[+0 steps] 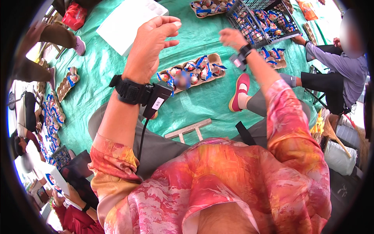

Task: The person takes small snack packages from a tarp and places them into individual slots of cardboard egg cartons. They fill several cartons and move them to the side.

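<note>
My left hand (155,44) hovers over the green tarp (181,108), just right of a white foam-like box (128,22). Its fingers are bent and apart, with nothing seen in them. My right hand (233,39), a little blurred, reaches in beside a black plastic crate (248,32). Its fingers are loosely bent and no held thing shows. Between and below the hands lies a moulded pulp egg tray (214,75). Several round items in printed wrappers with blue ribbon-like ends (206,71) sit in its cups.
Another filled pulp tray (201,13) lies left of the crate, which holds many similar wrapped items. A seated person (350,79) is at right, touching the crate's side. More trays (60,109) and people line the left. A wooden frame (190,128) is near my legs.
</note>
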The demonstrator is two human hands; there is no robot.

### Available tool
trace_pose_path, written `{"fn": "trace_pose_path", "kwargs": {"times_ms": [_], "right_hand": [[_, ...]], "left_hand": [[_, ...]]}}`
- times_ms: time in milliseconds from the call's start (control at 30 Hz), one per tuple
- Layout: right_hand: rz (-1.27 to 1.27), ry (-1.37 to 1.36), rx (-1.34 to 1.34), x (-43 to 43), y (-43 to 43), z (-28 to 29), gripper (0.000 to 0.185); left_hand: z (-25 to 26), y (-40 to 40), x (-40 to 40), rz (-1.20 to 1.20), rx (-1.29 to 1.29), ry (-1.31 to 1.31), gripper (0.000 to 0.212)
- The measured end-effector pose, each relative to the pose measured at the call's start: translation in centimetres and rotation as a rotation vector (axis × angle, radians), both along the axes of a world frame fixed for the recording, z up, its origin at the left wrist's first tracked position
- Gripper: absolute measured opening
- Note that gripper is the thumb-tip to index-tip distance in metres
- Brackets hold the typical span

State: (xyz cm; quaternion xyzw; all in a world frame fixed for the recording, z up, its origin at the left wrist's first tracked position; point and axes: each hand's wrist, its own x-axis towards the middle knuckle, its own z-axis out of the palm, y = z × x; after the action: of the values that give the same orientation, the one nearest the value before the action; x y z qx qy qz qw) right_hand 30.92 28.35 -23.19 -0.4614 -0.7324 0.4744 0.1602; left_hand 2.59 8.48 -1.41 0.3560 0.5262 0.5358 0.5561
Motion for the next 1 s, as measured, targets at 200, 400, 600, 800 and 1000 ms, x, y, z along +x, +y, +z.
{"fn": "trace_pose_path", "kwargs": {"times_ms": [200, 400, 600, 800, 1000], "right_hand": [[0.235, -0.576, 0.278, -7.7, -11.6, -5.9, 0.053], [0.4, -0.631, 0.232, -8.1, -12.3, -8.7, 0.042], [0.294, -0.691, 0.317, -6.5, -10.3, -7.6, 0.015], [-0.141, 0.031, -0.648, -5.4, -8.7, 2.1, 0.021], [-0.159, 0.547, -0.752, -4.9, -11.1, 11.5, 0.025]], "left_hand": [[-0.1, -2.2, -2.0, 0.049, 0.021, -0.001, 0.021], [0.5, -2.7, -3.1, 0.071, 0.007, -0.016, 0.021], [0.5, -2.3, -3.2, 0.053, 0.026, -0.024, 0.02], [-1.3, -2.4, -3.1, 0.009, -0.065, 0.021, 0.022], [-4.2, -2.2, -1.4, -0.156, -0.208, 0.135, 0.048]]}}
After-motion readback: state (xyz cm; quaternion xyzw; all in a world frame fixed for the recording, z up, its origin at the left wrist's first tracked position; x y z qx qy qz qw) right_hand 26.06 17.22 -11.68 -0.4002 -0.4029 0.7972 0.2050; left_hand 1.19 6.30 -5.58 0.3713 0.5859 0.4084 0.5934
